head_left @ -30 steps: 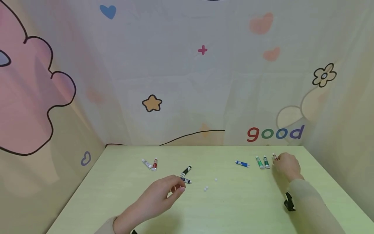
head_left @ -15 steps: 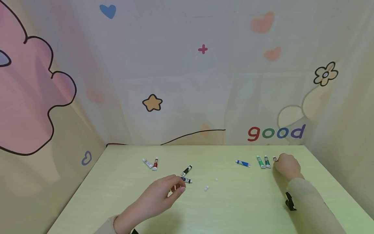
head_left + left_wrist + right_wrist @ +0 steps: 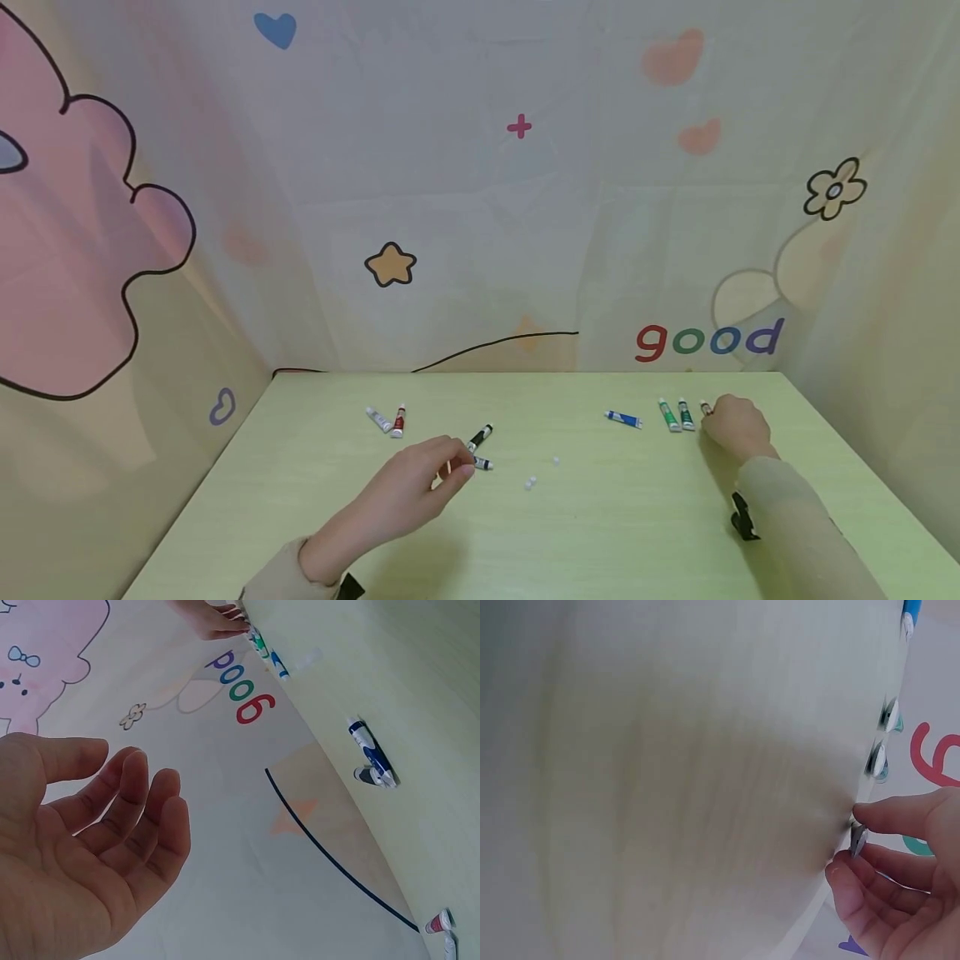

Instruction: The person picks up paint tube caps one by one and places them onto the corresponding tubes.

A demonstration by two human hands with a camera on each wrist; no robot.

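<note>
At the far right of the table, my right hand [image 3: 738, 427] pinches a small paint tube [image 3: 706, 407] between thumb and fingers. Most of that tube is hidden in the head view; in the right wrist view its flat silvery end [image 3: 859, 841] shows between the fingertips. Beside it lie a dark green paint tube [image 3: 686, 414] and a lighter green one [image 3: 669, 415]. My left hand [image 3: 408, 487] hovers above the table with loosely curled fingers, holding nothing. Just past its fingertips are a dark blue paint tube [image 3: 484, 464] and a black one [image 3: 481, 436].
A blue paint tube [image 3: 624, 419] lies left of the green pair. White [image 3: 378, 419] and red [image 3: 399, 421] tubes lie at the back left. Small white bits [image 3: 530, 482] sit mid-table. A printed cloth [image 3: 465, 208] stands behind the table [image 3: 600, 542].
My left hand has risen slightly in the head view, showing more of its sleeve. My right hand stays almost in place, now covering a little more of the pinched paint tube.
</note>
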